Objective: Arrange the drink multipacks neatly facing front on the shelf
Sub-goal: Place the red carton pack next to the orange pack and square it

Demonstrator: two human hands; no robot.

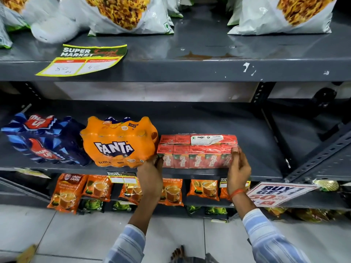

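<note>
Three drink multipacks stand in a row on the grey middle shelf (256, 149). A dark blue Thums Up pack (45, 141) leans at the left. An orange Fanta pack (118, 143) stands beside it, label facing front. To its right lies a red Maaza carton multipack (197, 150), wrapped in clear film, near the shelf's front edge. My left hand (150, 177) grips the Maaza pack's left end, touching the Fanta pack's lower corner. My right hand (238, 168) grips the right end, thumb on the top corner.
The right part of the middle shelf is bare up to a slanted metal brace (319, 158). Orange tea pouches (70, 192) fill the shelf below, with a "Buy 1 Get 1" sign (277, 192) at right. White snack bags (121, 14) and a price tag (83, 59) sit above.
</note>
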